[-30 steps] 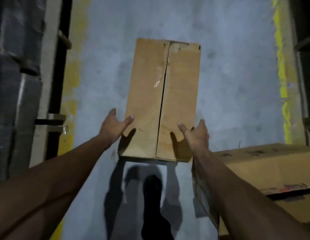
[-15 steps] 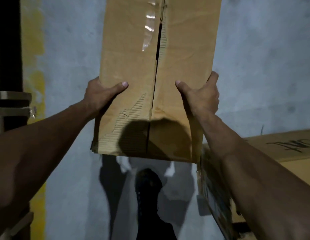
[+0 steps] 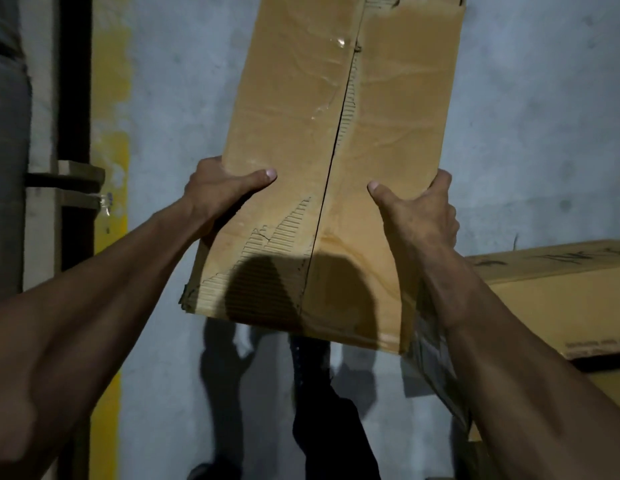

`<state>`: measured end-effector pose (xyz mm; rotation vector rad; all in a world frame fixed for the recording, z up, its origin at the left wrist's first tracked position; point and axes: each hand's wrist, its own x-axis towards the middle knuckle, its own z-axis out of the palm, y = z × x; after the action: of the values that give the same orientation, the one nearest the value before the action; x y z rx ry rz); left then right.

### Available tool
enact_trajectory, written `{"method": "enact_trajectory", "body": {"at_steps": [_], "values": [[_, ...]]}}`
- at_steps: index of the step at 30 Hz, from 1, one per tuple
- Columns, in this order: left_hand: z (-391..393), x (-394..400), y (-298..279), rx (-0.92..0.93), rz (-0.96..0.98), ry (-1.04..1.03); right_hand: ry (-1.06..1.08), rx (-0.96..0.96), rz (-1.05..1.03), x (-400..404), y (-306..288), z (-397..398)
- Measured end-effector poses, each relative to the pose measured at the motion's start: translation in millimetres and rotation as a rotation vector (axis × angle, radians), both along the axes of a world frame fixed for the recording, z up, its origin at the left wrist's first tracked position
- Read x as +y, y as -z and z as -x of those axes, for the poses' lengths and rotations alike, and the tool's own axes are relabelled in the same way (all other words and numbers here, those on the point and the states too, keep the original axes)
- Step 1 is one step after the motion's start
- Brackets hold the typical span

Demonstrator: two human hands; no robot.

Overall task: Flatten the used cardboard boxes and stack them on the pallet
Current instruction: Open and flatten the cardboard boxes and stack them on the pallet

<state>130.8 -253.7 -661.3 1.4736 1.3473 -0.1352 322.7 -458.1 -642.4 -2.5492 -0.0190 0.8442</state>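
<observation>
A brown cardboard box (image 3: pixel 339 161) is held up in front of the camera, clear of the grey concrete floor (image 3: pixel 530 116), with its long axis running away from the viewer and tilted slightly to the right. The left hand (image 3: pixel 218 192) is clamped on the box's left edge, its thumb laid across the top face and the remaining fingers hidden behind the side. The right hand (image 3: pixel 419 209) is clamped on the right edge in the same manner, thumb on the top face, fingers wrapped round the side. The top face is formed by two flaps that meet along a centre seam (image 3: pixel 332 161); the seam is slightly parted, and remnants of clear tape (image 3: pixel 332 43) are seen beside it. The outer paper is torn away near the lower left, so that the corrugated ribbing (image 3: pixel 267 247) is exposed. A second, larger cardboard box (image 3: pixel 558 299) is seen at the lower right, close behind the right forearm, with dark handwriting on its top. A yellow painted line (image 3: pixel 111 98) is seen along the floor at the left, beside a dark upright post (image 3: pixel 74 98).
</observation>
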Motion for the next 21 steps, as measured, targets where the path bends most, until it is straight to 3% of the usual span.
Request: {"method": "enact_trajectory", "body": {"at_steps": [12, 21], "values": [[163, -50, -53, 0.058, -0.040, 0.096, 0.020, 0.025, 0.040, -64, -77, 168], [286, -144, -82, 0.097, -0.017, 0.175, 0.104, 0.053, 0.033, -170, -105, 303]]}}
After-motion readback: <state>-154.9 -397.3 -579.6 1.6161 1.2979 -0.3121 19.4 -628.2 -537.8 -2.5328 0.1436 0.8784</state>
